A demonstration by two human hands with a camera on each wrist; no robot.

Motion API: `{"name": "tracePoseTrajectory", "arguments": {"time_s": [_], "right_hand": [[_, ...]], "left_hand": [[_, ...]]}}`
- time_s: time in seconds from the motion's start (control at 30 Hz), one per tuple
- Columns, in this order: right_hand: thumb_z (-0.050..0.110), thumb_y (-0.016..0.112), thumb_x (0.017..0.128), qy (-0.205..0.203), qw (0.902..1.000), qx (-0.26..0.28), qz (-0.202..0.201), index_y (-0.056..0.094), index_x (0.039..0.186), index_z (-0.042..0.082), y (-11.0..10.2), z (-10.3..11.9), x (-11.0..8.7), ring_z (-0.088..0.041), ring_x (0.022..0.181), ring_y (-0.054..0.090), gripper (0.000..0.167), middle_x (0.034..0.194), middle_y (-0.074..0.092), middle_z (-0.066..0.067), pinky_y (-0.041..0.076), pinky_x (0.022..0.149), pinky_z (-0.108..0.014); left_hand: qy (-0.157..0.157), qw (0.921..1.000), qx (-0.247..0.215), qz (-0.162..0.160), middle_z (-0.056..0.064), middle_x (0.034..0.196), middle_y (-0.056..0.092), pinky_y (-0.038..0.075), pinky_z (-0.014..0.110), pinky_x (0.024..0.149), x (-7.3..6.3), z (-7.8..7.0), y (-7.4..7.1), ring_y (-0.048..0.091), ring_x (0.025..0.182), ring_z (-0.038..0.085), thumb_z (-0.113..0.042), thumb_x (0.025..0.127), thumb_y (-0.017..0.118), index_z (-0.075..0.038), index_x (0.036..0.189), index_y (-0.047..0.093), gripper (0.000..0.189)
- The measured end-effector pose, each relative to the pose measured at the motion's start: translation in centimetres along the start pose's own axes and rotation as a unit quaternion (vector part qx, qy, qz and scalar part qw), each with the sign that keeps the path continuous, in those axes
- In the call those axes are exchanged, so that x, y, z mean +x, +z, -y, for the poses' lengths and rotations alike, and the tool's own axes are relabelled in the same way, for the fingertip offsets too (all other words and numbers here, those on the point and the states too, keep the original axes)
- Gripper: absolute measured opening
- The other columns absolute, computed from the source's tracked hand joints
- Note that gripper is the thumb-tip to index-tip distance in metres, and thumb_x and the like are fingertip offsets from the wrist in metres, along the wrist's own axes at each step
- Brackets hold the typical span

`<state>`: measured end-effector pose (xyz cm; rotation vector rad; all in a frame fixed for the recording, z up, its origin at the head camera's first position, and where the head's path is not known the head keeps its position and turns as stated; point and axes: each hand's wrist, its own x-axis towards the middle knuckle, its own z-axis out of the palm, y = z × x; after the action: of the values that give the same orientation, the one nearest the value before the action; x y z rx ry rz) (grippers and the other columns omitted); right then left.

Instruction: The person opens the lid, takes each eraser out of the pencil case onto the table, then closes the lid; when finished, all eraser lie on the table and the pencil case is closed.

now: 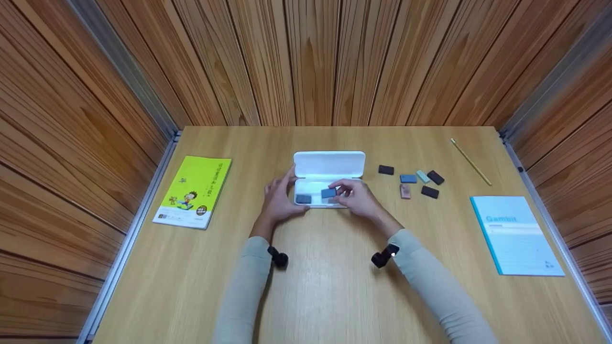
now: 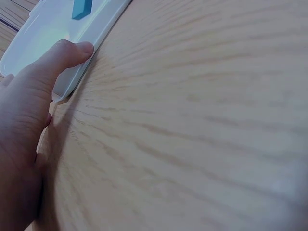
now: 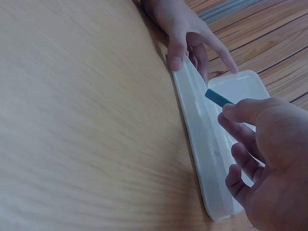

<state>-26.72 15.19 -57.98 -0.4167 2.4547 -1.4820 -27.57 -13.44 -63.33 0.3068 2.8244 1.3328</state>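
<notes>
A white pencil case (image 1: 330, 165) lies with its lid raised at the back of its tray. My left hand (image 1: 281, 199) grips its left end, the thumb (image 2: 79, 52) over the front rim and a finger reaching up by the lid. Between thumb and fingertips, my right hand (image 1: 355, 197) pinches a small blue eraser (image 1: 328, 193) over the tray; the eraser's narrow side (image 3: 217, 97) shows in the right wrist view, with the other fingers loosely curled. A dark grey-blue eraser (image 1: 303, 198) rests in the left part of the tray.
Right of the case lie dark erasers (image 1: 386, 169), a blue eraser (image 1: 408, 178), a pale green eraser (image 1: 422, 176) and a pink eraser (image 1: 405, 191). Beyond them is a pencil (image 1: 471, 161). A blue-white notebook (image 1: 516, 239) sits far right, a yellow-green book (image 1: 193, 191) at left.
</notes>
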Motion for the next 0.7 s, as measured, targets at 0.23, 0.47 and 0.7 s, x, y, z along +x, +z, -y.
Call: {"name": "tracePoseTrajectory", "arguments": {"time_s": [0.23,0.47,0.7], "right_hand": [[0.011,0.074,0.108,0.007,0.9999,-0.010,-0.011,0.077,0.142,0.013,-1.9,-0.3,-0.6,-0.024,0.103,0.060,0.034,0.117,0.072,-0.013,0.048,0.078,-0.024],[0.010,0.074,0.108,0.013,0.9996,-0.002,-0.024,0.077,0.141,0.012,-3.9,-1.4,-0.9,-0.024,0.101,0.059,0.032,0.119,0.072,-0.014,0.046,0.080,-0.022],[0.010,0.074,0.108,0.025,0.9987,-0.014,-0.043,0.077,0.141,0.012,-6.0,-2.3,-1.3,-0.024,0.106,0.059,0.033,0.120,0.071,-0.013,0.046,0.090,-0.027]], "left_hand": [[0.009,1.0000,0.000,-0.003,0.001,0.161,0.067,0.018,0.064,0.133,0.1,0.1,-0.1,0.051,0.145,0.031,-0.045,0.077,0.101,-0.032,0.182,0.022,0.132],[0.007,1.0000,-0.003,-0.005,0.000,0.162,0.067,0.017,0.062,0.134,0.0,0.2,0.1,0.051,0.148,0.030,-0.046,0.078,0.101,-0.035,0.182,0.021,0.131],[0.003,1.0000,-0.004,-0.001,0.000,0.161,0.066,0.014,0.064,0.135,0.1,0.2,0.1,0.050,0.150,0.031,-0.049,0.077,0.100,-0.036,0.182,0.020,0.132]]}}
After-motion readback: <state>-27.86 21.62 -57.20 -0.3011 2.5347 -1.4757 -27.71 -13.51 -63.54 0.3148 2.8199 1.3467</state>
